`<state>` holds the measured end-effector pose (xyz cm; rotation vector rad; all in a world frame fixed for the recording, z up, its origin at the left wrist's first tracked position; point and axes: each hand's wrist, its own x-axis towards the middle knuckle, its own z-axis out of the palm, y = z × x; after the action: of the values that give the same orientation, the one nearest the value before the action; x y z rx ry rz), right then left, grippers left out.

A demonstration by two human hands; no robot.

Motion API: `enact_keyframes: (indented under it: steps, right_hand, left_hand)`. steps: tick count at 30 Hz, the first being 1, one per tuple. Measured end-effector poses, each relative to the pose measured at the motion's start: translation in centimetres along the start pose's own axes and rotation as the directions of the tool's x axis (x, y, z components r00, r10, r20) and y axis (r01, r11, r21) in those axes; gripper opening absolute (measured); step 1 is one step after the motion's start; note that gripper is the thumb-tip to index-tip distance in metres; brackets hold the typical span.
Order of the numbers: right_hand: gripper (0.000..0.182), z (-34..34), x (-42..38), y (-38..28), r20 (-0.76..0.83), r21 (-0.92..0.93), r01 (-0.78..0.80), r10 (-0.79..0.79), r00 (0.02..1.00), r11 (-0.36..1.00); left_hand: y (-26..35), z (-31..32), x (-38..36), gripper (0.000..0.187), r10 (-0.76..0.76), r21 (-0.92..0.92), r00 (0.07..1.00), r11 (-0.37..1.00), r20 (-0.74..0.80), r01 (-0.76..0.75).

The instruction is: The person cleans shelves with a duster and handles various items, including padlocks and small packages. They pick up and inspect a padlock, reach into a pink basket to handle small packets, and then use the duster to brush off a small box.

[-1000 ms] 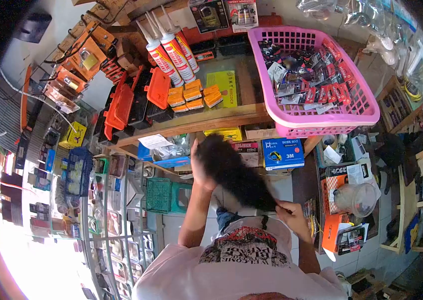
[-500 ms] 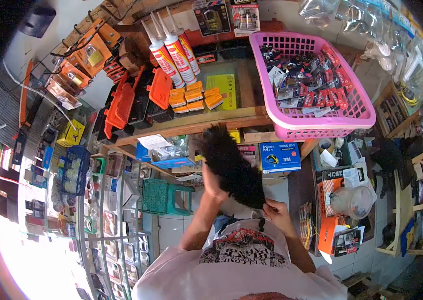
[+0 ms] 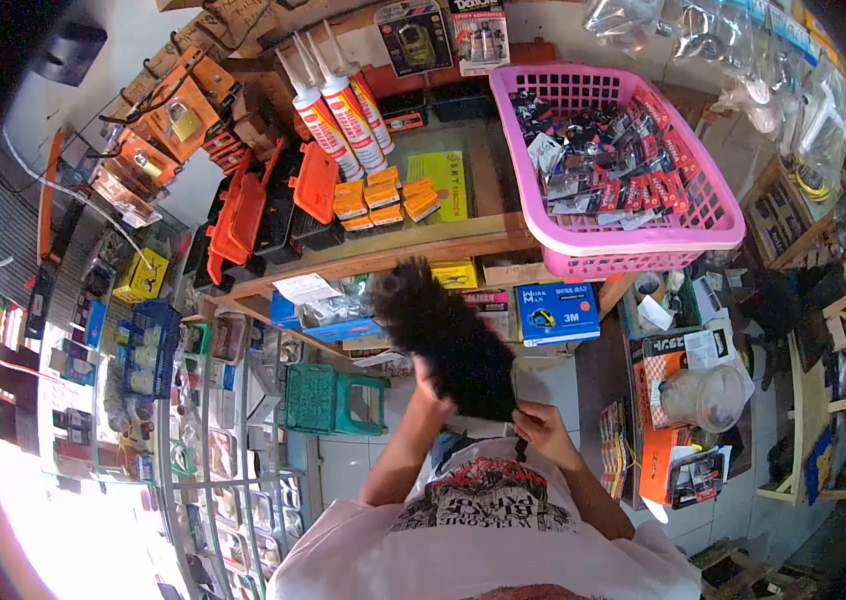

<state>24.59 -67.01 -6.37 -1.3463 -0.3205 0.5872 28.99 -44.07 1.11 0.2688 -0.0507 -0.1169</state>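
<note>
A black feather duster slants across the middle of the head view, its bushy tip up toward the counter edge and its narrow end toward my body. My right hand is closed around the thin handle end, close to my shirt. Against the duster's left side rests my left hand; its fingers are mostly hidden behind the black feathers, so their grip does not show. Behind the tip are the wooden counter edge and a blue Work Man box on the lower shelf.
A pink basket full of small red-and-black packets stands on the counter. Near it are sealant tubes, small orange boxes and orange-lidded cases. A green stool stands below, beside glass shelving. A clear tub sits at right.
The feather duster and both hands have shifted slightly; its tip has moved a little left and down. The handle end has moved slightly left with my right hand.
</note>
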Motion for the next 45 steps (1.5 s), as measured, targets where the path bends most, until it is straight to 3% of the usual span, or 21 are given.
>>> enact_keyframes:
  steps: [1,3,4,6,7,10,12,16,18,20,26,27,31,32,34,36,37,39,40,42,45]
  right_hand:
    - [0.016,-0.2,-0.3,1.2,-0.026,-0.010,-0.010,0.010,1.000,1.000]
    - [0.019,-0.9,-0.4,3.9,-0.068,-0.033,-0.022,0.019,0.998,0.999]
    - [0.008,-0.8,-0.2,2.8,-0.060,-0.053,-0.008,0.005,0.998,0.999]
    - [0.027,-0.6,-0.7,0.3,-0.049,-0.084,0.012,-0.016,0.999,0.996]
    - [0.027,-0.2,-0.5,-0.6,-0.049,-0.086,0.059,-0.063,0.997,0.995]
    - [0.027,0.3,0.8,-3.0,-0.073,-0.134,0.229,-0.241,0.968,0.964]
    - [0.027,0.6,1.6,-4.0,-0.088,-0.203,0.363,-0.386,0.918,0.909]
    - [0.026,0.5,1.1,-4.7,-0.095,-0.227,0.209,-0.235,0.967,0.951]
    - [0.023,-0.3,0.4,-3.2,-0.113,-0.239,0.128,-0.158,0.981,0.963]
    - [0.010,-2.2,-0.6,-0.7,-0.146,-0.304,0.157,-0.209,0.967,0.940]
    - [0.018,-1.6,-1.5,-3.8,0.025,-0.426,0.167,-0.174,0.984,0.889]
    - [0.019,-1.3,-1.4,-4.6,0.071,-0.429,0.165,-0.149,0.986,0.888]
    - [0.023,-2.1,-1.2,-4.6,-0.023,-0.321,-0.011,0.004,1.000,0.947]
    - [0.023,-2.0,-1.1,-5.0,-0.020,-0.307,-0.048,0.044,0.999,0.951]
    - [0.025,-2.2,-0.8,-6.1,0.019,-0.322,-0.048,0.058,0.998,0.945]
    - [0.027,-2.9,-0.7,-7.0,0.090,-0.378,0.020,0.016,0.996,0.926]
    - [0.028,-2.8,-0.6,-7.2,0.025,-0.351,-0.018,0.029,0.999,0.936]
    - [0.029,-2.3,-0.8,-7.4,-0.099,-0.290,-0.099,0.073,0.992,0.952]
    - [0.029,-2.4,-1.1,-7.1,-0.021,-0.310,-0.092,0.090,0.996,0.946]
    - [0.029,-2.8,-1.3,-6.7,0.140,-0.351,-0.066,0.122,0.983,0.934]
    - [0.029,-1.8,-1.2,-6.7,-0.077,-0.344,0.004,-0.032,0.997,0.939]
  left_hand:
    - [1.5,0.4,1.0,0.065,-0.016,-0.057,0.995,0.998,0.096,0.022]
    - [3.3,2.5,1.0,0.065,0.107,0.118,0.961,0.983,0.254,-0.141]
    - [3.6,4.3,0.7,0.062,0.092,0.078,0.966,0.990,0.241,-0.113]
    - [4.0,6.1,0.1,0.056,0.051,-0.003,0.977,0.999,0.206,-0.052]
    - [2.7,5.2,-0.9,0.064,0.049,-0.183,0.999,0.982,0.019,-0.045]
    - [0.0,4.2,-2.0,0.063,0.112,-0.028,0.988,0.993,-0.105,-0.115]
    - [-0.2,4.7,-2.3,0.064,0.106,0.033,0.994,0.994,-0.041,-0.105]
    - [2.6,8.6,-0.5,0.066,0.229,-0.049,0.969,0.971,-0.089,-0.234]
    - [5.0,8.4,-0.7,0.067,0.224,0.067,0.970,0.974,-0.098,-0.218]
    - [6.2,8.0,-0.7,0.069,0.249,0.119,0.962,0.964,-0.108,-0.236]
    - [5.7,8.1,-0.8,0.069,0.282,0.148,0.912,0.957,-0.297,-0.248]
    - [5.8,7.7,-0.6,0.068,0.246,0.139,0.967,0.957,0.072,-0.254]
    - [5.0,9.3,-0.3,0.066,0.329,0.200,0.920,0.937,-0.215,-0.288]
    - [5.0,8.8,-0.4,0.067,0.259,0.199,0.912,0.959,-0.317,-0.203]
    - [5.4,5.4,-0.4,0.068,0.238,0.277,0.971,0.934,-0.011,-0.226]
    - [4.9,5.3,-0.2,0.066,0.225,0.188,0.973,0.955,0.049,-0.230]
    - [4.7,6.1,-0.1,0.066,0.218,0.143,0.973,0.963,0.078,-0.227]
    - [5.1,8.3,0.6,0.060,0.381,0.457,0.909,0.847,-0.166,-0.272]
    - [5.2,8.2,0.5,0.057,0.232,0.079,0.944,0.972,-0.233,-0.220]
    - [5.0,6.0,0.5,0.053,0.181,0.070,0.983,0.981,0.031,-0.182]
    - [5.1,6.9,0.3,0.054,0.326,0.232,0.942,0.925,-0.079,-0.301]
